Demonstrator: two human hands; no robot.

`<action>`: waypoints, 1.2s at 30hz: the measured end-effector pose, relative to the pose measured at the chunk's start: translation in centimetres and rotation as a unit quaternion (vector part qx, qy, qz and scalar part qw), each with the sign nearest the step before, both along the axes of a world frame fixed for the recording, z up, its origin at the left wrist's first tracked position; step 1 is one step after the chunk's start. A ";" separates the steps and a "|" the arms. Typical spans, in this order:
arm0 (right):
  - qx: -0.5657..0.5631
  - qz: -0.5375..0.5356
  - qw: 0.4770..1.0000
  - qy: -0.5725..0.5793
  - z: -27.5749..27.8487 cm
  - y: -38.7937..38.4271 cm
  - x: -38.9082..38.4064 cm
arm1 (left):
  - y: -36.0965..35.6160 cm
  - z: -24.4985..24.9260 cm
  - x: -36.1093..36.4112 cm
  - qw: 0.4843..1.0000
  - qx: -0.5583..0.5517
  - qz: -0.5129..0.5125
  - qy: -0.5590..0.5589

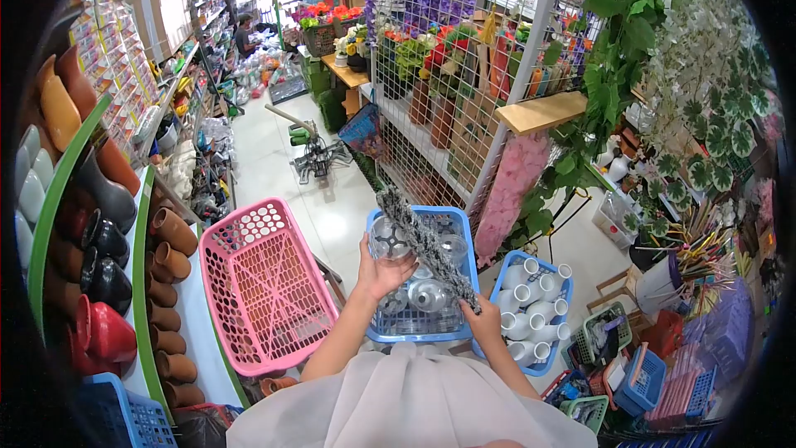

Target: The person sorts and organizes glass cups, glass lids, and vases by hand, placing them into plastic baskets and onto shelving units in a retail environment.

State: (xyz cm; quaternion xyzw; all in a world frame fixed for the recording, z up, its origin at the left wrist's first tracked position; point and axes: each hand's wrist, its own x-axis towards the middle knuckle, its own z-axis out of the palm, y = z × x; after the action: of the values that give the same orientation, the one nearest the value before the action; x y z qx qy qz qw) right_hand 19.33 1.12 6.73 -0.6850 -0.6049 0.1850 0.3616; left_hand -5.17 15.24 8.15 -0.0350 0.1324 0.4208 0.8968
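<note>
My left hand point(381, 274) is closed around a clear glass vase point(386, 236), its round base with a dark pattern facing me. In my right hand point(482, 317) is the near end of a fluffy grey duster point(427, 245). The duster slants up and left, its far end passing by the vase. Below both hands stands a blue plastic basket point(427, 337) with several clear glass pieces point(428, 295) inside, partly hidden by the duster.
A pink plastic basket point(249, 348) sits to the left, beside shelves of brown clay pots point(172, 259). Another blue basket point(491, 299) with white vases point(543, 311) is at right. Wire mesh racks point(452, 116) hold artificial flowers. A person point(244, 36) is far down the aisle.
</note>
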 end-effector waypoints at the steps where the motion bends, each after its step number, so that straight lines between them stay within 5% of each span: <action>1: -0.028 -0.009 0.999 0.019 0.2 0.1 -0.3 | -0.1 0.2 0.1 1.000 0.000 0.003 0.000; 4: 0.036 0.100 0.993 -0.047 0.1 0.2 -0.4 | -0.3 0.0 -0.2 0.997 0.028 0.065 0.037; 7: -0.028 0.064 0.997 0.040 0.4 1.0 -0.8 | -1.0 0.1 -1.4 0.997 -0.017 0.055 0.043; 11: 0.001 0.097 0.995 0.025 0.2 1.0 -1.8 | -1.3 -0.1 -1.5 0.985 0.029 0.131 0.112; 12: -0.009 0.119 0.993 -0.006 0.3 1.2 -1.6 | -1.6 0.0 -2.2 0.995 -0.030 0.094 0.024; 14: -0.017 0.146 0.988 -0.037 0.7 1.6 -1.6 | -2.4 0.0 -2.9 0.994 -0.020 0.091 0.054; 19: 0.032 -0.029 0.996 0.083 -1.2 3.7 -1.3 | -4.5 0.4 -3.8 0.991 -0.010 0.120 0.059; 20: -0.082 -0.039 0.992 0.083 -2.2 4.5 -0.4 | -4.8 0.2 -4.1 0.991 -0.009 0.122 0.061; 23: -0.057 -0.004 0.996 -0.072 -3.1 5.0 0.4 | -6.1 -0.3 -4.8 0.984 -0.010 0.154 0.088; 31: -0.097 0.080 0.983 -0.132 -4.8 5.1 2.0 | -11.7 0.5 -5.2 0.962 0.010 0.239 0.128; 33: 0.019 0.110 0.963 -0.243 -3.2 4.4 1.6 | -13.0 0.7 -5.1 0.954 0.037 0.275 0.111; 36: 0.067 0.232 0.964 -0.116 -3.1 5.5 1.0 | -15.9 2.3 -4.2 0.932 0.127 0.308 0.140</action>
State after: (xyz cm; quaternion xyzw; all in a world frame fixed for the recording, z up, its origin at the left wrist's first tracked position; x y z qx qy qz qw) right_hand 20.37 6.60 3.58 -0.5170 -0.7959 0.1419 0.2813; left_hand -9.37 -0.64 10.45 0.0993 0.1845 0.6904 0.6924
